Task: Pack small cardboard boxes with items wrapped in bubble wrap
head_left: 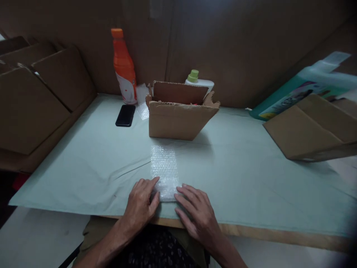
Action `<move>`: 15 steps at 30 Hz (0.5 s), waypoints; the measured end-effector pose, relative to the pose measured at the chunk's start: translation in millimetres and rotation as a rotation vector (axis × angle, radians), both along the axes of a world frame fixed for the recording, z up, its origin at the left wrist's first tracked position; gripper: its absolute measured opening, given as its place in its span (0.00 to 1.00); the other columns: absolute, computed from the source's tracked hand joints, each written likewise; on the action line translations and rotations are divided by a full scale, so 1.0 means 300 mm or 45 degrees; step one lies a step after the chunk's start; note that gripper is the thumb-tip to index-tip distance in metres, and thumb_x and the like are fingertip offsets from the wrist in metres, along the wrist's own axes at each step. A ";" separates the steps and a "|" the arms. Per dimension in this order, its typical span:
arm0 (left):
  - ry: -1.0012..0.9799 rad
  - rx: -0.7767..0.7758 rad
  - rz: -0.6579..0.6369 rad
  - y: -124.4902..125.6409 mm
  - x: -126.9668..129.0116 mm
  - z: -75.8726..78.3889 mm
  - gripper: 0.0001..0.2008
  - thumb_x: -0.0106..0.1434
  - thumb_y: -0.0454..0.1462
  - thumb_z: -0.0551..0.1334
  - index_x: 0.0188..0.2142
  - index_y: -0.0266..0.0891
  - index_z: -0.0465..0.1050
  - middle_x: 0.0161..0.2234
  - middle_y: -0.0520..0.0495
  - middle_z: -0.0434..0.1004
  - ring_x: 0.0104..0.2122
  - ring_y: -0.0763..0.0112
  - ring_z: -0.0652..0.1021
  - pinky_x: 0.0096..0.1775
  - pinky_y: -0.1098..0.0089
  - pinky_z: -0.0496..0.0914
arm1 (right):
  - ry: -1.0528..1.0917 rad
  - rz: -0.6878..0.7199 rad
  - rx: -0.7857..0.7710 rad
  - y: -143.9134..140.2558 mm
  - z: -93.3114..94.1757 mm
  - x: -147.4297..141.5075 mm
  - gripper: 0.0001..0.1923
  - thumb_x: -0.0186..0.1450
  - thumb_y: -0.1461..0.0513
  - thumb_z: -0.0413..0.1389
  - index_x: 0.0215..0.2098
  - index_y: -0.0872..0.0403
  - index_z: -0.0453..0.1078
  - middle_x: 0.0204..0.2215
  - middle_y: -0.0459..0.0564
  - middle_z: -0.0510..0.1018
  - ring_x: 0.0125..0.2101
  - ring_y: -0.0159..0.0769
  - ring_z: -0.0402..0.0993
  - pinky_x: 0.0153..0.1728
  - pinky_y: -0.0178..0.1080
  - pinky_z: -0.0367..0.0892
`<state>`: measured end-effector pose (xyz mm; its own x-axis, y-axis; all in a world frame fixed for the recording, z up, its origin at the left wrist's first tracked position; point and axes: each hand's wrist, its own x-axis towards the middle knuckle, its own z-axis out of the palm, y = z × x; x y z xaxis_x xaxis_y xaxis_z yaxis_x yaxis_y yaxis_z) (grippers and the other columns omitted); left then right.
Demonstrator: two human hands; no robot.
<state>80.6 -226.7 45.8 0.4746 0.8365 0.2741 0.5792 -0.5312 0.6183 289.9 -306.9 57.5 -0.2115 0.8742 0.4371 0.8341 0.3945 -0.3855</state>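
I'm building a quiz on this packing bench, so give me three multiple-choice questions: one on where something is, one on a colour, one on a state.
1. Where does the black phone lie?
A. inside the carton
B. on the cloth, in front of the orange bottle
C. under the bubble wrap

2. What colour is the cap of the white bottle behind the cardboard box?
A. green
B. red
C. black

3. How do the left hand and right hand stand?
A. both lifted in the air
B. both gripping the box
C. both flat at the near end of the bubble wrap sheet

Answers:
1 B, the phone rests just before the bottle.
2 A, its cap is light green.
3 C, the fingers press on the wrap's near edge.
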 end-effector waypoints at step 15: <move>0.046 0.029 -0.067 0.081 -0.002 0.016 0.18 0.68 0.34 0.57 0.57 0.39 0.68 0.37 0.44 0.78 0.38 0.60 0.74 0.43 0.58 0.69 | 0.082 -0.130 0.034 0.072 0.025 -0.012 0.19 0.69 0.63 0.55 0.58 0.49 0.69 0.50 0.55 0.79 0.50 0.46 0.75 0.48 0.50 0.70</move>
